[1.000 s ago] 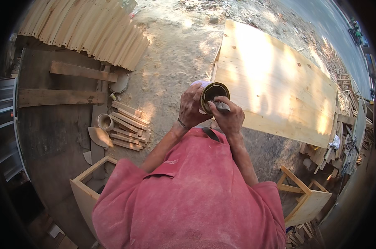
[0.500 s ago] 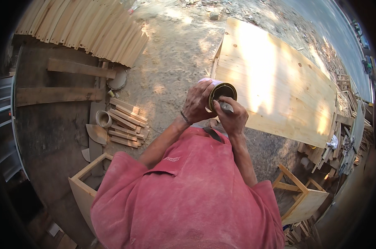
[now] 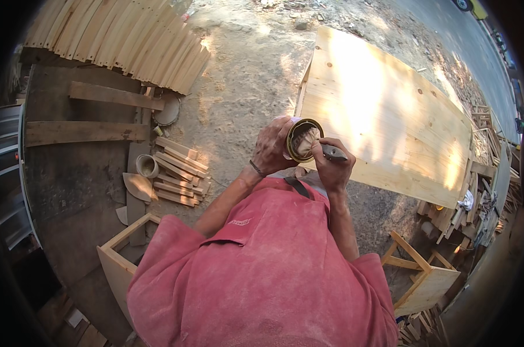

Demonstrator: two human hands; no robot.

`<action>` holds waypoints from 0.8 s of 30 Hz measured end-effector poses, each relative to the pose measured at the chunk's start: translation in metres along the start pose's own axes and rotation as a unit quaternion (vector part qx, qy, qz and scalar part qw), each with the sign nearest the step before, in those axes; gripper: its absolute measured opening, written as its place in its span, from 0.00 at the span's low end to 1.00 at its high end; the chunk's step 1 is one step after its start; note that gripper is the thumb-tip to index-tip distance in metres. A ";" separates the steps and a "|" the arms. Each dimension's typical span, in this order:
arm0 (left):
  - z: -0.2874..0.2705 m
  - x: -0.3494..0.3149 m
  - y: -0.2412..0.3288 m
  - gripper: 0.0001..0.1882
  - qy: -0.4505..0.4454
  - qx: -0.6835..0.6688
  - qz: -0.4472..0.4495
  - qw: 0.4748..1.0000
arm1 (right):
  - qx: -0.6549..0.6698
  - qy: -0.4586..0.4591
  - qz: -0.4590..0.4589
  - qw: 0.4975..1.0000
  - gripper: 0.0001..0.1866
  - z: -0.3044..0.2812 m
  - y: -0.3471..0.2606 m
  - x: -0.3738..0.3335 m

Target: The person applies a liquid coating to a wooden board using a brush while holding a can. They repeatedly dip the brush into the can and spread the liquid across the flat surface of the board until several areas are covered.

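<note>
Right grip (image 3: 336, 170) on slanted brush (image 3: 334, 152); bristles (image 3: 307, 141) leftward

Slat stack (image 3: 117, 43) cut off above; base of can (image 3: 296, 137) hidden.

Stacked slats (image 3: 111, 43) mark an open-air carpentry workshop.

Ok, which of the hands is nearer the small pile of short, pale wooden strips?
Left. The left hand, around the round, gold-rimmed can, is to the right of the pile; the right hand, holding the dark-handled brush, is farther right.
</note>
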State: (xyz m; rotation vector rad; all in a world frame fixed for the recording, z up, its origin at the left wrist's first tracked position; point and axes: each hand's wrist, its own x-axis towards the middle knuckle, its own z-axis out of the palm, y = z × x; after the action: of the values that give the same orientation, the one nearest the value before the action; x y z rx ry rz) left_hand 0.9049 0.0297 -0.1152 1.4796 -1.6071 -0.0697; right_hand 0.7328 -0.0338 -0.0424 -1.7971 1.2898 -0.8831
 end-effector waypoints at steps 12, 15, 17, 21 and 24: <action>0.001 0.005 0.004 0.61 0.026 0.006 -0.040 0.999 | 0.256 0.034 0.075 0.963 0.09 -0.036 0.021 0.001; -0.002 0.012 0.006 0.60 -0.014 0.014 -0.023 1.000 | 0.139 -0.031 -0.042 0.989 0.09 -0.044 0.018 0.004; -0.002 0.011 0.003 0.60 -0.038 0.003 -0.029 0.999 | 0.080 -0.057 -0.117 0.988 0.07 -0.050 0.003 0.010; 0.002 0.008 -0.004 0.62 -0.054 -0.038 -0.088 0.994 | 0.216 0.048 -0.029 0.975 0.10 -0.050 0.020 0.007; 0.004 0.009 -0.007 0.65 -0.041 -0.055 -0.131 0.989 | 0.401 0.071 0.101 0.908 0.15 -0.058 0.052 0.009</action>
State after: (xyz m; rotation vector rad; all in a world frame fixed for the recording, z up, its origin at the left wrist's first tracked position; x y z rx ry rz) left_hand 0.9090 0.0187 -0.1161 1.6113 -1.4407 -0.3667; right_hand 0.6624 -0.0633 -0.0580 -0.9482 0.9573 -1.2123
